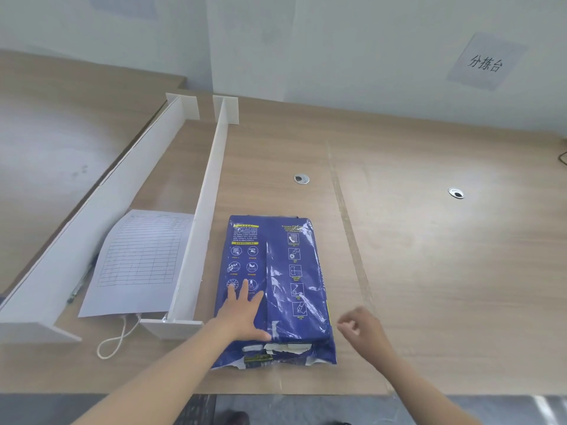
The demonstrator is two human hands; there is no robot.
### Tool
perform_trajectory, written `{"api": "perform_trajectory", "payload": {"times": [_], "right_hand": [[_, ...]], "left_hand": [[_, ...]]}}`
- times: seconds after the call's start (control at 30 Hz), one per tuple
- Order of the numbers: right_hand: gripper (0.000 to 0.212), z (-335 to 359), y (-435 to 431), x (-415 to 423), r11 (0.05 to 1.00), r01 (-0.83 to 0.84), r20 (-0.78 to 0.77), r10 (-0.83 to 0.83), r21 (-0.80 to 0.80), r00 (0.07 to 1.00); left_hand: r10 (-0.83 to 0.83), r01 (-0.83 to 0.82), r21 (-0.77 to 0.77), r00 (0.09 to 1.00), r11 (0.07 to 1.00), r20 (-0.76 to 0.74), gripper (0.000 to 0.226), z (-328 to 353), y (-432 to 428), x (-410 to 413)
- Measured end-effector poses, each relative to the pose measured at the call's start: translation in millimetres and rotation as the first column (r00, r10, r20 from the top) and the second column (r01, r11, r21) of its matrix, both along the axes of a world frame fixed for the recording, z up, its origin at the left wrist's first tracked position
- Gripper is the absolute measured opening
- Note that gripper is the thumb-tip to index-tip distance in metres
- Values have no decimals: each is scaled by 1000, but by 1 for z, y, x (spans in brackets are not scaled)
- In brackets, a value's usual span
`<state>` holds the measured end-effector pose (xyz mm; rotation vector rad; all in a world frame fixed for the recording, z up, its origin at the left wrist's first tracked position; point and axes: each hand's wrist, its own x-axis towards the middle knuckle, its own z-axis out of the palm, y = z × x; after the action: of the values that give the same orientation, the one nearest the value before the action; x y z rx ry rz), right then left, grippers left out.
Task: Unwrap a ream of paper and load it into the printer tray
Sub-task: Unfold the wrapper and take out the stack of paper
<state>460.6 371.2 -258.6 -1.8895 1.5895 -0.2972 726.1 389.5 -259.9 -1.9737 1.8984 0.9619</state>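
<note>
**Torn wrap, loose sheets at risk**

The ream (pixel 273 286) lies at lower centre, its near end torn. The left hand (pixel 242 314) presses flat on it, fingers spread; the right hand (pixel 362 328) hovers half-curled, empty. A hard rip could spill or crease sheets.

The ream (pixel 276 286) lies flat on the desk (pixel 429 271), long side running away from the person, near the front edge and just right of a white divider (pixel 199 216). Its wrapper is glossy dark blue, printed with white pictograms in two columns and yellow-headed blocks of small text, with a seam running lengthwise down the middle. The wrapper is wrinkled and catches the light. At the near end it is torn open: ragged white edges show along the tear, and the loose blue flap spreads out flat on the desk toward the person. The far end looks closed.
</note>
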Motion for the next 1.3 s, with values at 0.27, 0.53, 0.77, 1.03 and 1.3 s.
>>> {"api": "perform_trajectory", "payload": {"times": [0.27,0.53,0.77,1.03,1.3], "right_hand": [[76,-13,9,100,835,-548,-289,537,49,792],[38,-2,5,85,882,-468,-57,465,-55,883],[48,12,-15,66,726,-454,-384,278,-516,881],[13,6,-19,89,648,-755,-888,282,-104,364],[19,8,-17,106,529,-840,-962,273,123,32]], "left_hand": [[-149,159,-106,984,982,98,93,-7,17,-6],[-178,159,-221,982,962,-67,69,2,18,11],[-170,351,-592,925,726,340,88,3,17,19],[-289,542,-261,726,799,624,36,7,8,15],[-305,574,-271,710,773,635,27,5,-2,17]]}}
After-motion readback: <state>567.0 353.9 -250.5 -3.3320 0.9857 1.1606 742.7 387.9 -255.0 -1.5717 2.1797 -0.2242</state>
